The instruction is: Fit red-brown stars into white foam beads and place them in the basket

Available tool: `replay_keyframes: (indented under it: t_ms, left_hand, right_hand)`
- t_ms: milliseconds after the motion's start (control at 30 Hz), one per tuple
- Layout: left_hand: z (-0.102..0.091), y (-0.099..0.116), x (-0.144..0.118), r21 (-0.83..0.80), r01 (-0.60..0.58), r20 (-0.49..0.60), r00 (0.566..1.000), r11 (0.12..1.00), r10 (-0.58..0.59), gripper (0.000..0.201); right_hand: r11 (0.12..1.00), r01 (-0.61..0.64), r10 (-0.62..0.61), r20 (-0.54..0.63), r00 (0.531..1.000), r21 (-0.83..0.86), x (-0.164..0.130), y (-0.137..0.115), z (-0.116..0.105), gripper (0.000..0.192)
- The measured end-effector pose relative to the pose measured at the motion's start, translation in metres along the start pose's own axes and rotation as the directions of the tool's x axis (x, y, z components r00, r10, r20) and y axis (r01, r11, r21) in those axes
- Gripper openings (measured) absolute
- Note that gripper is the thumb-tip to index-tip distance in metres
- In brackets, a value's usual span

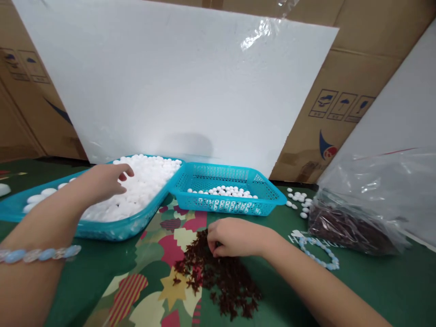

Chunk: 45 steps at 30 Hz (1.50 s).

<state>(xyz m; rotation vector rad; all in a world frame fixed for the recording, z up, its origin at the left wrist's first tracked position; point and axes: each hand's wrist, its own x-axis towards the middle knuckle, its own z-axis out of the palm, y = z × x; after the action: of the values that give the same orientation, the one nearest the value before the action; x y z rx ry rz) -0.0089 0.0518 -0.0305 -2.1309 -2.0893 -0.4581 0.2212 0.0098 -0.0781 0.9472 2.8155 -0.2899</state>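
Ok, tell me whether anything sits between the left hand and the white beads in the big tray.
Nothing visible does. The left hand hangs right over the white beads in the big tray, fingertips at the heap. The right hand is apart, on the dark red pieces on the table.

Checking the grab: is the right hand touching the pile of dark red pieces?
Touching. The head view shows the right hand resting on the pile of dark red pieces, fingertips curled down into its top edge, with no gap.
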Motion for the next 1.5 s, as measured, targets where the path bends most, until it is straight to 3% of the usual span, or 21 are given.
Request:
replay_keyframes:
  t_ms: [233,333,400,467,533,633,800,900,1067,1200,1333,1400,1500]
  left_hand:
    - [-0.024,0.026,-0.016,-0.034,-0.071,-0.06,0.996,0.997,0.069,0.028]
    - [-0.029,0.041,-0.024,-0.096,-0.1,-0.165,0.983,0.99,0.084,0.027]
    - [-0.028,0.051,-0.028,-0.224,-0.154,-0.256,0.962,0.962,0.094,0.023]
    - [-0.023,0.06,-0.032,-0.433,-0.267,-0.313,0.94,0.861,0.134,0.018]
    - [-0.017,0.068,-0.035,-0.66,-0.354,-0.28,0.934,0.663,0.22,0.016]
    - [-0.007,0.078,-0.037,-0.835,-0.343,-0.188,0.912,0.431,0.364,0.017]
    - [0.001,0.084,-0.039,-0.935,-0.257,-0.129,0.889,0.245,0.44,0.016]
    - [0.001,0.084,-0.039,-0.957,-0.23,-0.128,0.884,0.178,0.45,0.014]
    - [0.0,0.085,-0.041,-0.982,-0.183,-0.138,0.876,0.054,0.462,0.018]
    - [-0.001,0.086,-0.044,-0.992,-0.115,-0.078,0.893,0.058,0.443,0.013]
    - [-0.001,0.087,-0.044,-0.996,-0.039,-0.002,0.907,0.078,0.421,0.015]
    - [0.0,0.087,-0.044,-0.996,-0.033,0.003,0.909,0.081,0.418,0.015]
    - [-0.001,0.09,-0.045,-0.993,-0.051,-0.004,0.909,0.102,0.418,0.013]
  right_hand:
    - [0.997,0.062,-0.062,-0.008,0.998,0.053,0.0,0.001,0.002,0.017]
    - [0.993,0.086,-0.082,-0.057,0.995,0.081,-0.002,0.0,-0.002,0.016]
    - [0.989,0.099,-0.09,-0.09,0.992,0.108,-0.005,0.0,-0.006,0.014]
    - [0.984,0.113,-0.097,-0.119,0.988,0.138,-0.008,0.0,-0.009,0.009]
    - [0.979,0.128,-0.104,-0.146,0.984,0.162,-0.011,0.001,-0.012,0.007]
    - [0.971,0.137,-0.103,-0.173,0.98,0.195,-0.013,0.002,-0.015,0.007]
    - [0.961,0.071,-0.02,-0.188,0.982,0.267,-0.018,-0.001,-0.018,0.017]
    - [0.958,0.054,0.012,-0.228,0.974,0.28,-0.021,-0.002,-0.02,0.016]
    - [0.928,0.16,-0.048,-0.317,0.947,0.338,-0.027,-0.001,-0.024,0.007]
    - [0.909,0.192,-0.068,-0.326,0.943,0.369,-0.027,-0.001,-0.025,0.005]
    - [0.894,0.139,-0.016,-0.28,0.96,0.426,-0.027,-0.003,-0.027,0.009]
    - [0.855,0.129,0.024,-0.288,0.957,0.502,-0.03,-0.004,-0.029,0.011]
    - [0.747,0.238,0.036,-0.394,0.918,0.621,-0.036,-0.004,-0.032,0.012]
